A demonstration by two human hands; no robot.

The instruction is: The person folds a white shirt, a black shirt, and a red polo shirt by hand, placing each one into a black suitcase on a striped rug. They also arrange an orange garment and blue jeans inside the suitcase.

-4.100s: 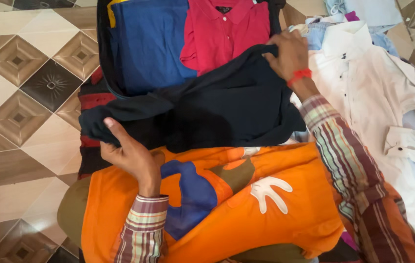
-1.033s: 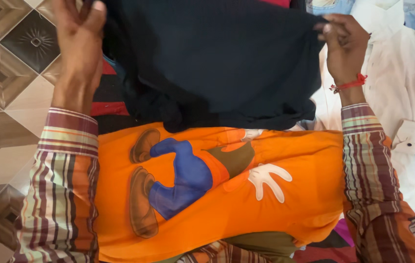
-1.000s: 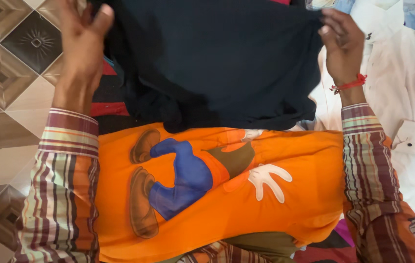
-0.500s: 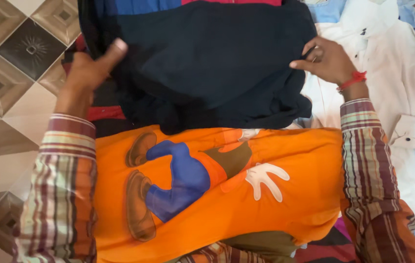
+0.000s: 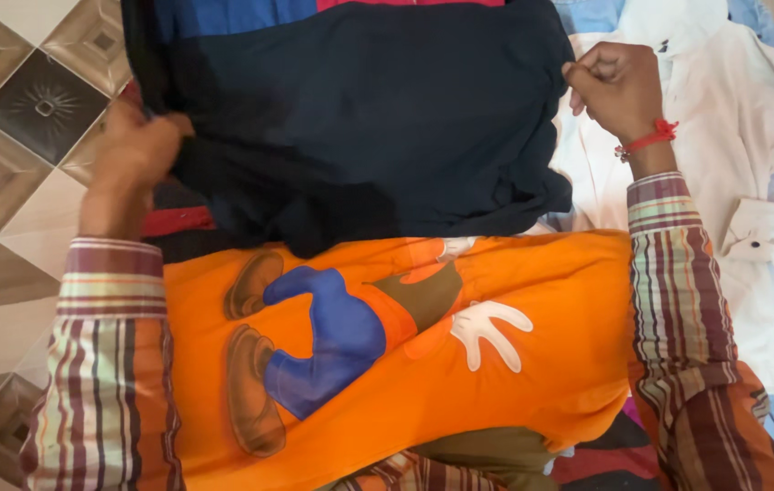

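Midway, a dark shirt (image 5: 378, 118) is pinched at both side edges by left hand (image 5: 132, 155) and right hand (image 5: 614, 86), spread flat, folding judged unfinished.

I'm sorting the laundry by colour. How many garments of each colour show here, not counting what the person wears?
Dark navy garment, gripped by the left hand and right hand: 1
Orange printed garment: 1
Blue garment: 1
Pink garment: 1
White shirt: at least 1
Total: at least 5
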